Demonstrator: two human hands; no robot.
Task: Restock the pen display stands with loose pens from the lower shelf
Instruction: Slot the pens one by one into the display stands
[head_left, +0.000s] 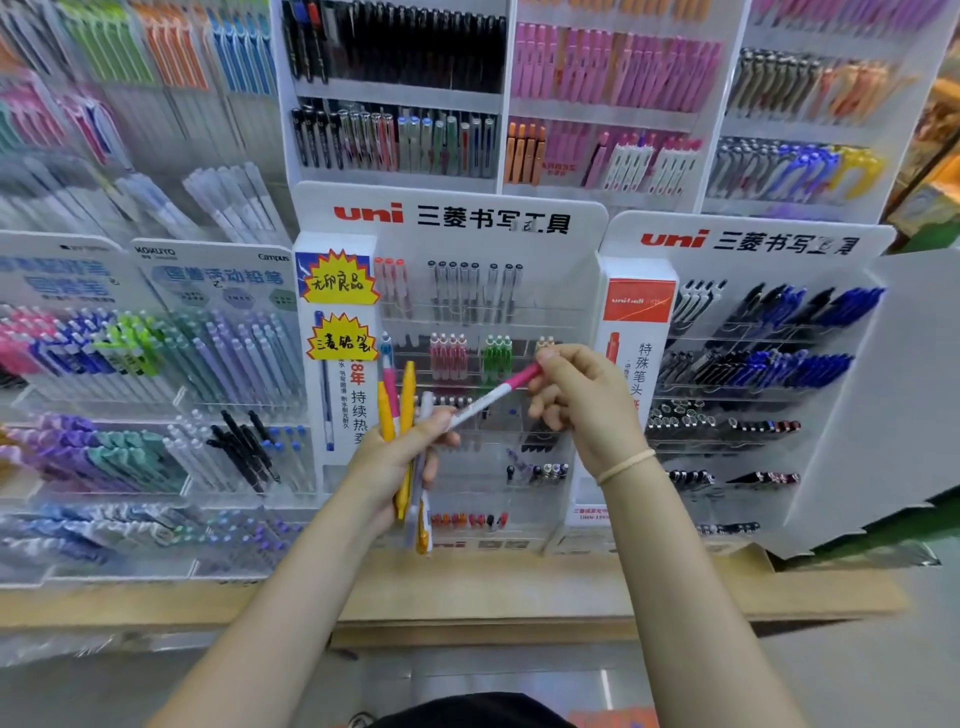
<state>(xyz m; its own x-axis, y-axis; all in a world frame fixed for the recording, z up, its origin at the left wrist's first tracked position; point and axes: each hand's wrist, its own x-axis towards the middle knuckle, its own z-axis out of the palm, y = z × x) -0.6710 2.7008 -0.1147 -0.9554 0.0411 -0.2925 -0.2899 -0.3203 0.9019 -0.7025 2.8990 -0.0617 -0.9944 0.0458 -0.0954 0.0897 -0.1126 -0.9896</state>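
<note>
My left hand (395, 462) grips an upright bundle of yellow, pink and white plastic pens (408, 447). My right hand (576, 405) pinches the pink end of a slim pink-and-white pen (493, 397). It slants between both hands, white end down toward the left one, before the white uni display stand (452, 218).

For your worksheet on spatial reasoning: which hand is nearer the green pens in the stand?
Right. The right hand is just right of the green pens; the left hand grips a pen bundle lower left.
</note>
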